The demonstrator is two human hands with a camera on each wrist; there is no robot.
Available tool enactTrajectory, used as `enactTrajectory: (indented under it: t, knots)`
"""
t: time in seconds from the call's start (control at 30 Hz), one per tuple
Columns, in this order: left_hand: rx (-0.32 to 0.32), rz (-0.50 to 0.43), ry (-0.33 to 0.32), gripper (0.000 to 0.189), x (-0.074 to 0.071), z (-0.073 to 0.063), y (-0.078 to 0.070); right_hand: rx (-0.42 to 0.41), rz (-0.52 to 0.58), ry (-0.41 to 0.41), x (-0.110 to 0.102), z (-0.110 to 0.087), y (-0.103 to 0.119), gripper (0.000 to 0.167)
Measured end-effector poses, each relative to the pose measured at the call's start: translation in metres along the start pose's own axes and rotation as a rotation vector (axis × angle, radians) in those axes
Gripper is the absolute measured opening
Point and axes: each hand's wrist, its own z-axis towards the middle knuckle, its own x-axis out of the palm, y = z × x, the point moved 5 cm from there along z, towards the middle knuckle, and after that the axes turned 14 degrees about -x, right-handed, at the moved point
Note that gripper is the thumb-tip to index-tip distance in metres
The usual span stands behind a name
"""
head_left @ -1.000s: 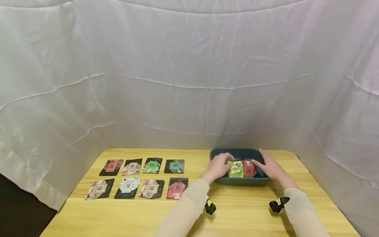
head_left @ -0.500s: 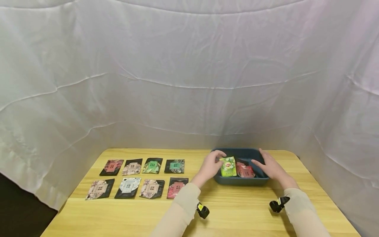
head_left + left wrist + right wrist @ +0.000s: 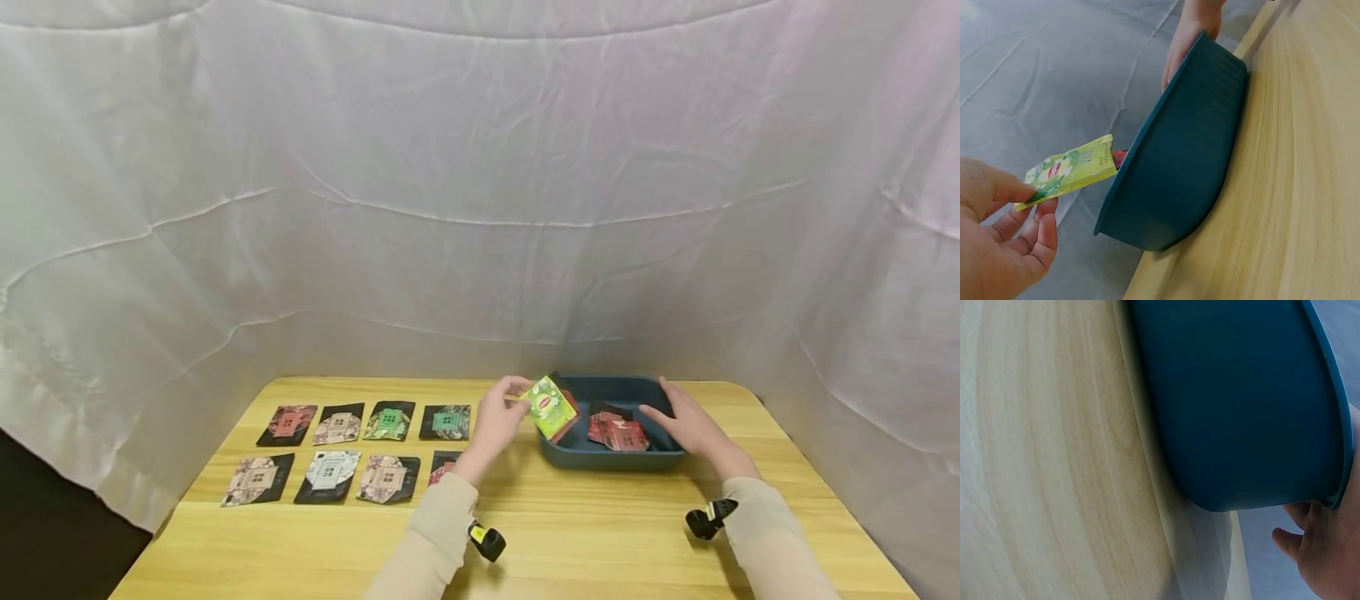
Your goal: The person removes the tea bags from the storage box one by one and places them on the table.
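My left hand (image 3: 492,423) pinches a green-and-yellow Lipton tea sachet (image 3: 550,408) between thumb and fingers, tilted at the left rim of a dark blue plastic bin (image 3: 611,460). Behind this sachet, in the head view, red and black edges of another packet stick out. Red-and-black tea sachets (image 3: 624,435) lie inside the bin. At the bin's right end, my right hand (image 3: 690,427) holds the rim, thumb on the inner side and fingers outside. The left wrist view shows the green sachet (image 3: 1072,170) by one end, close to the bin's wall (image 3: 1175,150).
Two rows of tea sachets lie flat to the left on the wooden table (image 3: 570,533), among them a green one (image 3: 387,419) and a white one (image 3: 327,475). My left forearm partly covers a red sachet (image 3: 442,468). A grey-white curtain (image 3: 480,267) hangs behind the table.
My left hand has lifted the green sachet from inside the bin and moved left to its rim, tilting the sachet. Red sachets in the bin have shifted left. My right hand stays put.
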Motion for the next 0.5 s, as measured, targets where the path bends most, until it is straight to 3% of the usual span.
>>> enactTrajectory:
  t: [0.23,0.5]
  knots:
    - [-0.091,0.030,0.012,0.029,0.001,0.000,0.015,-0.002,-0.001,-0.004,0.001,0.000,-0.002,0.089]
    - [-0.125,0.013,0.026,0.029,0.011,0.005,0.024,-0.002,0.003,0.000,0.001,0.001,-0.001,0.088]
